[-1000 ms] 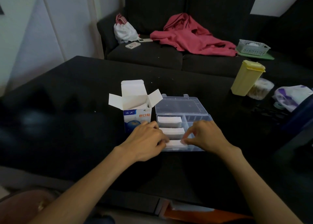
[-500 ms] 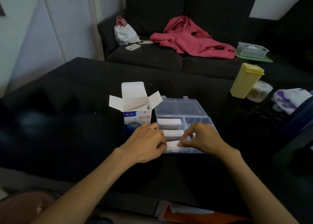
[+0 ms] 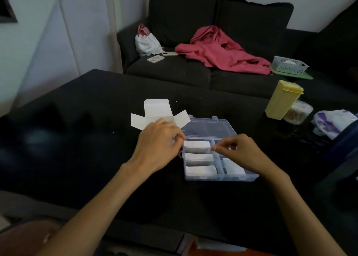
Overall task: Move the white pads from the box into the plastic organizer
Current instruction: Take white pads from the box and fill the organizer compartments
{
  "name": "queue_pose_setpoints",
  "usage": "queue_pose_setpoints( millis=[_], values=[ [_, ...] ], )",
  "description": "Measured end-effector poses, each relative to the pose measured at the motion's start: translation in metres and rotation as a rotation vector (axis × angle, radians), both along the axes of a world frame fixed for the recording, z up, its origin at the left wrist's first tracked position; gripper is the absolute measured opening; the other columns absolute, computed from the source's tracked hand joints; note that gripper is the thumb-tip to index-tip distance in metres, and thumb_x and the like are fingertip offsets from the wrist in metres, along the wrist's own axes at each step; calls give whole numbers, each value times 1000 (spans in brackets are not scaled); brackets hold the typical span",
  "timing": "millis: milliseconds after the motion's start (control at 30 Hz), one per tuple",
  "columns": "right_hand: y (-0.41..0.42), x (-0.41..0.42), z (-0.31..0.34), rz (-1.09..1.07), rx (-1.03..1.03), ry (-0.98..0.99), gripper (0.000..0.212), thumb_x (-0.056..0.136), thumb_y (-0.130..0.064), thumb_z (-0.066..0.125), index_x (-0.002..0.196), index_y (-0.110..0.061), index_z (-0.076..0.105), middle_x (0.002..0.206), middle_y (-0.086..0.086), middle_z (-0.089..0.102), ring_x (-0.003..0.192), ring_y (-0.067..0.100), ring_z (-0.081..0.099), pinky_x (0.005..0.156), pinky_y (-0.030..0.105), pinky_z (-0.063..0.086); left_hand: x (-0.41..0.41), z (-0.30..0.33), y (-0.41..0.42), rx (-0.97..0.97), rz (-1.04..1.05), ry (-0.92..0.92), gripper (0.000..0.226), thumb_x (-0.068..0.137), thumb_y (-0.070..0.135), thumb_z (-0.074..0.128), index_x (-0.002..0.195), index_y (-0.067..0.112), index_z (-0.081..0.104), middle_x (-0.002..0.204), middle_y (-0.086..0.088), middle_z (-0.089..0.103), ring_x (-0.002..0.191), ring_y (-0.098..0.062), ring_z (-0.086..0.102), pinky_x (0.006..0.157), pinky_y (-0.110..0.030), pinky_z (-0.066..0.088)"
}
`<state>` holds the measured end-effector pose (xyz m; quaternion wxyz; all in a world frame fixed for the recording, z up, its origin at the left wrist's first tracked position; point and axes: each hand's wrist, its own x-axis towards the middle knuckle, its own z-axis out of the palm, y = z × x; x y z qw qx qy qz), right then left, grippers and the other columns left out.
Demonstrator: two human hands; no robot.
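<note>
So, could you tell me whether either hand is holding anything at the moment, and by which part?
It cannot be told: the left hand and right hand hover with fingers curled above the plastic organizer, nothing clearly pinched.

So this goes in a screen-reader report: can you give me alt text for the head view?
Two bare hands hover over a clear plastic organizer on a black table; three white pads fill its left compartments. The left hand covers an opened white box, and the right hand has curled fingers.
</note>
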<state>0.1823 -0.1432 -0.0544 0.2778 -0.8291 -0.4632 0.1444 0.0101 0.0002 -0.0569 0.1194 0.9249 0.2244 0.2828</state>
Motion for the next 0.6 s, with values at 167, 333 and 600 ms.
queue_pose_setpoints(
  millis=[167, 333, 600],
  values=[
    [27, -14, 23, 44, 158, -88, 17, 88, -28, 60, 101, -22, 66, 92, -5, 66, 80, 4, 59, 70, 17, 49, -14, 12, 27, -51, 301, -113, 28, 89, 27, 57, 116, 28, 60, 125, 7, 55, 118, -10, 44, 92, -25, 35],
    [85, -42, 37, 164, 243, -289, 25, 94, -18, 51, 116, -21, 62, 111, -4, 63, 94, 3, 56, 80, 18, 47, -22, 0, 51, -519, 471, -52, 55, 91, 40, 54, 140, 20, 37, 141, -3, 43, 127, -22, 42, 96, -40, 40],
    [117, -52, 29, 233, -70, -414, 20, 88, -20, 61, 105, -17, 70, 105, 4, 68, 88, 14, 63, 80, 30, 55, -27, -6, 69, -918, 393, -96, 39, 73, 43, 75, 102, 30, 50, 106, 2, 63, 96, -18, 62, 85, -43, 54]
  ],
)
